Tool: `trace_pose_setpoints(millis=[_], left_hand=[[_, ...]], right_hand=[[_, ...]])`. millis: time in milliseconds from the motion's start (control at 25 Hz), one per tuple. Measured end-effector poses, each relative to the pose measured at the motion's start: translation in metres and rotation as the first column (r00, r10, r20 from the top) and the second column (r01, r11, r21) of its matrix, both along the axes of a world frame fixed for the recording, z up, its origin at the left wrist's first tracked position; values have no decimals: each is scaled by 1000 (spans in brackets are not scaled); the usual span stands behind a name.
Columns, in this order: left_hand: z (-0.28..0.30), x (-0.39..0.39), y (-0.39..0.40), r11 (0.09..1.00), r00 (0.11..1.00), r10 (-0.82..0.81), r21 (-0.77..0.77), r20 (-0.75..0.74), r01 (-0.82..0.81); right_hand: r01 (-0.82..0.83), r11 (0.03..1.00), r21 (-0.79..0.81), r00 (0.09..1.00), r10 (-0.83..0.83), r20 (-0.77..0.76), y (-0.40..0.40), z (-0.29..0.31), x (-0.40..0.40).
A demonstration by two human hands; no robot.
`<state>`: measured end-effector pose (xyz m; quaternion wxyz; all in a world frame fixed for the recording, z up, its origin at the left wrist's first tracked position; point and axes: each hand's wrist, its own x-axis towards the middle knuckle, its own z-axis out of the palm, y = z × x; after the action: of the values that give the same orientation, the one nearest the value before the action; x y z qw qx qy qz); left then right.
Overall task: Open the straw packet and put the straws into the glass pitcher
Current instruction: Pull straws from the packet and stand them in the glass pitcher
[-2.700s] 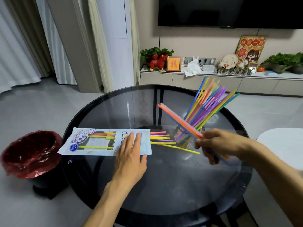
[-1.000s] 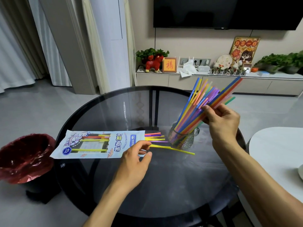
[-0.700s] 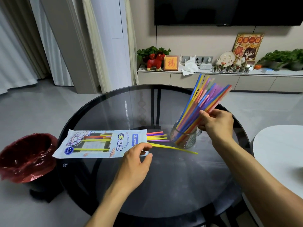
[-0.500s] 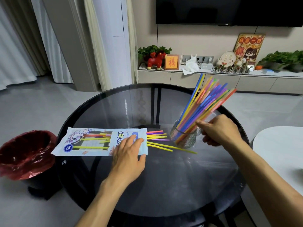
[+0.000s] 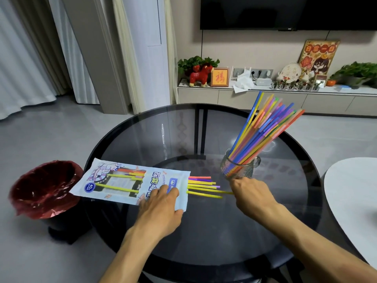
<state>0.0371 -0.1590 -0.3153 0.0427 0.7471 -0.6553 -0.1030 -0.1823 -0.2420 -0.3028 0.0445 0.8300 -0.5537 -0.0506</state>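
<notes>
Item: straw packet [image 5: 130,182], thin printed plastic, lying flat on the round glass worktop [image 5: 183,135], open end turned toward the pitcher. We judge it limp and slick, apt to slide on glass unless pinned.

Item: loose straws [image 5: 204,186], a handful in orange, yellow and purple, half out of the packet's mouth, their free ends lying on the worktop between packet and pitcher. We judge them very light, springy, smooth, easily rolled or scattered; best taken near the free ends as a small bunch, pinched gently so they do not kink.

Item: glass pitcher [image 5: 237,167], upright, already carrying a large fan of straws [image 5: 263,127] leaning to the right. Fragile and hard; the leaning load could tip it if knocked.

Item: left hand [image 5: 161,203], spread flat, palm down, pressing the packet's open end.

Item: right hand [image 5: 251,192], just in front of the pitcher's base, fingers drawn narrow at the tip of the longest yellow straw; whether it has closed on it we cannot tell.

Item: red-lined bin [image 5: 43,188], on the floor left of the worktop.
</notes>
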Motion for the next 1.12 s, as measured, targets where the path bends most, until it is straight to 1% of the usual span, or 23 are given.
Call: trace_pose_setpoints(millis=[40,120,200,240,360,480,520,560,640,680,720,920,1040,1120], left_hand=[[-1,2,1,1000,1000,-9,-16,-28,9],[-1,3,2,999,995,-31,-47,-90,26],[-1,1,1,997,989,-47,-62,-142,38],[0,0,1,997,988,-49,-64,-149,40],[3,-6,0,998,991,-34,-60,-133,26],[2,-8,-1,997,992,-24,-70,-125,15],[1,-7,-1,997,992,-26,-75,-123,17],[1,-7,-1,997,992,-27,-78,-123,17],[0,-7,-1,997,992,-28,-80,-120,18],[0,-7,-1,996,993,-30,-82,-117,21],[0,-7,-1,996,992,-33,-84,-118,24],[1,-7,-2,996,990,-30,-86,-134,19],[0,-10,-1,997,992,-33,-78,-125,23],[-1,-11,-1,996,992,-39,-80,-123,29]], right_hand=[[-21,1000,5,1000,21,20,0,-2,-1],[-122,993,-11,986,122,113,3,-4,2],[-211,977,-35,954,213,212,10,-6,11],[-230,972,-47,936,235,261,13,-8,17],[-212,969,-125,897,244,368,14,-11,31],[-161,976,-146,873,209,440,11,-18,42],[-156,976,-149,883,206,422,11,-21,45],[-169,971,-170,906,221,360,12,-24,49],[-211,950,-229,950,255,179,13,-31,55],[-225,944,-241,958,259,122,13,-33,58],[-238,939,-250,958,269,99,14,-36,59],[-266,929,-259,950,298,93,13,-29,59],[-221,963,-155,967,237,94,17,-30,58],[-193,975,-113,978,200,62,22,-28,61]])
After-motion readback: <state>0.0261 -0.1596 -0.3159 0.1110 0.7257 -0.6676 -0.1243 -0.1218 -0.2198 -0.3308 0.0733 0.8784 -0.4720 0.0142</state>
